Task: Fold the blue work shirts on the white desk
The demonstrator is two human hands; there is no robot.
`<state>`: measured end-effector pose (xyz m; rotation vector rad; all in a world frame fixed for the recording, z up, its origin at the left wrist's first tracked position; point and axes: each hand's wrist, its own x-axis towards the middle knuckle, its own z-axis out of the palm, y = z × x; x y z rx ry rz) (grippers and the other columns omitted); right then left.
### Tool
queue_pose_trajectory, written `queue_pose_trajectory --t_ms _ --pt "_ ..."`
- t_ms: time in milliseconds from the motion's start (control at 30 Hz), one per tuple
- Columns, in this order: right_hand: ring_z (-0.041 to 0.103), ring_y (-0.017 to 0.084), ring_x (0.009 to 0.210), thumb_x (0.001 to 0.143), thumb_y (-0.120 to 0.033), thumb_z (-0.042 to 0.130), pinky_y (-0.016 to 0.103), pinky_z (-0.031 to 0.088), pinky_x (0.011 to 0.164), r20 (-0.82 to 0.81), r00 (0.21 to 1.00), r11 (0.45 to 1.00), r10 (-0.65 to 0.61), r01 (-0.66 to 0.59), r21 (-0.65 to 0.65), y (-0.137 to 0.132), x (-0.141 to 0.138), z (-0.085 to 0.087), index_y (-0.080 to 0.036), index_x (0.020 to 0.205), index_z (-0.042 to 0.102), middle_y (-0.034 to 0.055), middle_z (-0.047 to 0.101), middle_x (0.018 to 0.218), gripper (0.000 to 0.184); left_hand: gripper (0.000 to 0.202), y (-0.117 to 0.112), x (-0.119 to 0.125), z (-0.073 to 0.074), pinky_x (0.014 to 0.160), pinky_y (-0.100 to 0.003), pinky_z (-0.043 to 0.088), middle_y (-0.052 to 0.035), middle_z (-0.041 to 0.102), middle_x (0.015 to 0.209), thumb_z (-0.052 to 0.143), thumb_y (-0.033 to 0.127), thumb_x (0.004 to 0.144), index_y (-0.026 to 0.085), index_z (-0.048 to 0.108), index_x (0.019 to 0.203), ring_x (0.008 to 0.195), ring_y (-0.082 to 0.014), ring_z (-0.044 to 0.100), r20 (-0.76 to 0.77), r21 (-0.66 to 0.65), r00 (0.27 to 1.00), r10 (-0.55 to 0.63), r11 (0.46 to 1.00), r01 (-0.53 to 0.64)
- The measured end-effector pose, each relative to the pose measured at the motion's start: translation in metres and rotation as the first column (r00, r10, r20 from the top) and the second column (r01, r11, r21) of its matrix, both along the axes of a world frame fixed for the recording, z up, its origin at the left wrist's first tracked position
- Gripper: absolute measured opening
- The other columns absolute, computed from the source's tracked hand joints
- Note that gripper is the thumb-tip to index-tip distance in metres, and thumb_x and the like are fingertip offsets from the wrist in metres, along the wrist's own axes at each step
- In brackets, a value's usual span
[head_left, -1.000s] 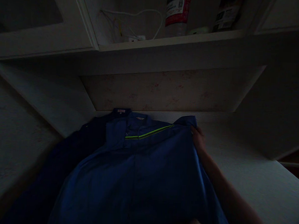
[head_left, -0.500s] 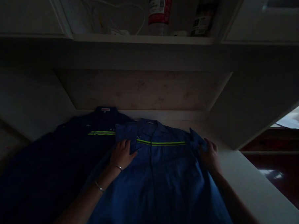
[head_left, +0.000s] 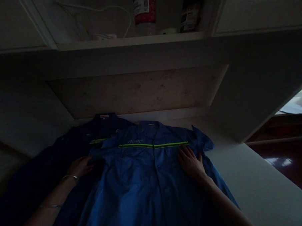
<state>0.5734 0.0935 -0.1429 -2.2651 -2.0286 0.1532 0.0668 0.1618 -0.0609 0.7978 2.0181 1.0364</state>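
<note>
Mid-blue is seen on the shirt (head_left: 138, 179), navy on the other garment (head_left: 74, 139), both striped with lime; the wall panel (head_left: 111, 96) is patterned with reddish blotches (head_left: 157, 101)

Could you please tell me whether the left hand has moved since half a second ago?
Yes, the left hand has moved leftward, judged against the floral back panel.

A blue work shirt (head_left: 138, 182) is lying front side up on the white worktop (head_left: 260, 184). Its collar (head_left: 160, 129) is pointing to the back, and a bright yellow-green stripe (head_left: 139, 145) is running across its chest. Pale letters (head_left: 135, 141) are sitting just above the stripe. On the right, a sleeve (head_left: 203, 140) is sticking out. The shirt's left side is covering part of a darker blue shirt (head_left: 64, 156).
</note>
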Motion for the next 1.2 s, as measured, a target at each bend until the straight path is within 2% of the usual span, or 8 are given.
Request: queue_pose_trajectory --t_ms 167,300,400,567,767,933,1067,1200 --pt "0.035 0.034 0.140 0.100 -0.049 0.031 0.072 0.019 0.107 -0.041 0.999 1.000 0.008 -0.008 -0.020 -0.010 0.000 0.018 -0.031 0.145 0.045 0.0077 0.040 0.155 0.051 0.028 -0.006 -0.017 -0.005 0.066 -0.039 0.056 -0.0077 0.067 0.077 0.052 0.045 0.083 0.018 0.058 0.088 0.069 -0.0255 0.068 -0.221 -0.200 0.955 -0.197 0.968 0.154" --pt "0.052 0.033 0.124 0.100 -0.046 0.032 0.063 0.028 0.107 -0.038 0.997 0.983 -0.064 0.069 0.171 0.005 0.005 0.042 -0.026 0.136 0.054 0.0107 0.057 0.140 0.047 0.038 0.002 0.029 0.021 0.083 -0.045 0.052 -0.0151 0.066 0.101 0.046 0.051 0.085 0.017 0.058 0.097 0.094 -0.0323 0.066 -0.762 -0.073 0.594 -0.257 0.946 0.316" --pt "0.048 0.030 0.129 0.100 -0.043 0.031 0.054 0.030 0.109 -0.042 0.992 0.948 -0.121 0.128 0.293 0.035 0.022 0.053 -0.024 0.136 0.054 0.0106 0.053 0.143 0.047 0.036 0.013 0.082 0.032 0.092 -0.040 0.049 -0.0147 0.064 0.107 0.039 0.044 0.090 0.016 0.059 0.103 0.103 -0.0285 0.063 -0.908 0.009 0.350 -0.229 0.826 0.564" --pt "0.035 0.030 0.140 0.100 -0.038 0.026 0.061 0.023 0.113 -0.089 0.960 0.957 -0.265 0.273 0.095 0.072 0.088 0.039 -0.023 0.145 0.045 0.0096 0.041 0.154 0.051 0.049 0.047 0.128 0.004 0.105 -0.040 0.042 -0.0156 0.058 0.134 0.031 0.039 0.096 0.012 0.057 0.127 0.121 -0.0273 0.055 -0.933 -0.150 0.101 -0.345 0.630 0.762" --pt "0.029 0.038 0.142 0.099 -0.050 0.019 0.081 0.008 0.103 -0.064 0.895 0.898 -0.440 0.439 -0.035 0.044 0.158 0.005 -0.025 0.145 0.045 0.0141 0.037 0.155 0.058 0.063 0.066 0.109 -0.057 0.114 -0.066 0.020 -0.0096 0.034 0.159 0.023 0.053 0.096 0.021 0.041 0.147 0.145 -0.0328 0.028 -0.810 -0.395 0.128 -0.572 0.694 0.602" --pt "0.019 0.040 0.145 0.098 -0.051 0.015 0.080 0.007 0.104 -0.033 0.804 0.801 -0.593 0.594 0.078 0.032 0.152 0.012 -0.018 0.150 0.036 0.0185 0.029 0.158 0.065 0.066 0.062 0.108 -0.067 0.116 -0.066 0.012 -0.0083 0.026 0.162 0.019 0.056 0.095 0.024 0.034 0.151 0.148 -0.0311 0.022 -0.793 -0.408 0.162 -0.587 0.709 0.575" --pt "0.016 0.029 0.149 0.100 -0.046 0.011 0.072 0.005 0.112 0.037 0.920 0.900 -0.390 0.373 0.227 0.049 0.117 0.027 -0.024 0.155 0.025 0.0084 0.021 0.163 0.061 0.067 0.062 0.110 -0.064 0.116 -0.066 0.012 -0.0084 0.028 0.161 0.020 0.058 0.094 0.024 0.036 0.150 0.148 -0.0312 0.022 -0.786 -0.394 0.180 -0.592 0.703 0.592" --pt "0.014 0.029 0.149 0.100 -0.053 0.013 0.073 0.006 0.111 0.042 0.959 0.956 -0.282 0.277 0.098 0.070 0.092 0.020 -0.029 0.154 0.028 0.0041 0.021 0.163 0.061 0.066 0.061 0.108 -0.067 0.115 -0.066 0.013 -0.0080 0.029 0.161 0.021 0.057 0.095 0.024 0.037 0.150 0.147 -0.0312 0.023 -0.792 -0.367 0.195 -0.579 0.706 0.606"
